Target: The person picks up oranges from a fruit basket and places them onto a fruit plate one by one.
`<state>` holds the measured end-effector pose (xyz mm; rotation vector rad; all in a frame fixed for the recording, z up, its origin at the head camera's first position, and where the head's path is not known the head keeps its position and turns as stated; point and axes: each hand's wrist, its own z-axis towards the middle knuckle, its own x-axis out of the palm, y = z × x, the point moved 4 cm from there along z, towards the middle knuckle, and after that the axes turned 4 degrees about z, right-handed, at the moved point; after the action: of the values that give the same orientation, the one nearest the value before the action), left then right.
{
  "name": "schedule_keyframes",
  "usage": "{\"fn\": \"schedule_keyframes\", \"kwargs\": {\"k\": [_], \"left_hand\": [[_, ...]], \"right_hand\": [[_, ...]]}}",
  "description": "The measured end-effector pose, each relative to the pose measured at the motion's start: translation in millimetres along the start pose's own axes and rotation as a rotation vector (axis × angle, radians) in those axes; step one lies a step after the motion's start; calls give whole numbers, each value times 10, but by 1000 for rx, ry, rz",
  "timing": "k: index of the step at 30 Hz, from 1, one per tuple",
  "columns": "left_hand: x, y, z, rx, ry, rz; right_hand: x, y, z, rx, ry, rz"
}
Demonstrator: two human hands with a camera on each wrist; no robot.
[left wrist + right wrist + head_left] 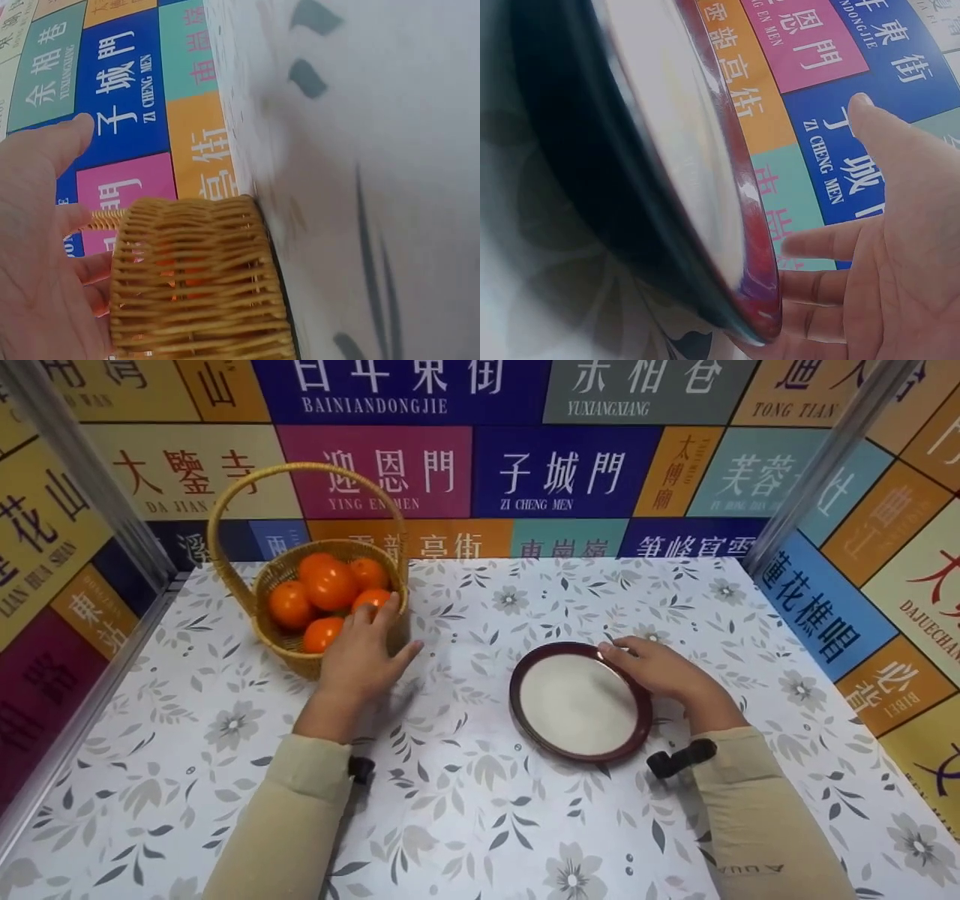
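Reaches with the left hand (364, 656) over the right edge of the basket (302, 661), loosely spread above an orange fruit (369, 597) lying just inside that edge, not wrapped round it; impossible to tell whether touching. Holds the right hand (660, 666) at the plate (577, 705), well to the right of the basket, with straight fingers and raised thumb, gripping nothing. Could lose the fruit by pinching such smooth, round skin with fingertips alone, letting it roll from the basket onto the tabletop (450, 810). Might tip the basket by leaning on its wall, or jolt it by catching the handle (300, 466) arched over it. Risks unsettling the other fruit (330, 585) inside the basket by dragging instead of lifting. Could tilt the plate, right of the basket, by pressing one side of its rim.
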<state>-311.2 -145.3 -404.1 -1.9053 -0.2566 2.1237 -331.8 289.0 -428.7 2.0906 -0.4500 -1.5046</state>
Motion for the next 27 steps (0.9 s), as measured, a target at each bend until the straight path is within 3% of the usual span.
{"fn": "schedule_keyframes", "kwargs": {"k": [3,9,19,27], "left_hand": [[-33,48,-7,-24,4,-29],[-92,130,-36,-8,-25,-23],[-105,176,-45,-29,-55,-14],[-110,151,-70,23,-109,25]], "right_hand": [[-2,4,12,-7,-13,13],[2,-42,57,-5,-57,17],[43,-126,114,25,-65,-53],[33,-123,96,12,-71,-61]]}}
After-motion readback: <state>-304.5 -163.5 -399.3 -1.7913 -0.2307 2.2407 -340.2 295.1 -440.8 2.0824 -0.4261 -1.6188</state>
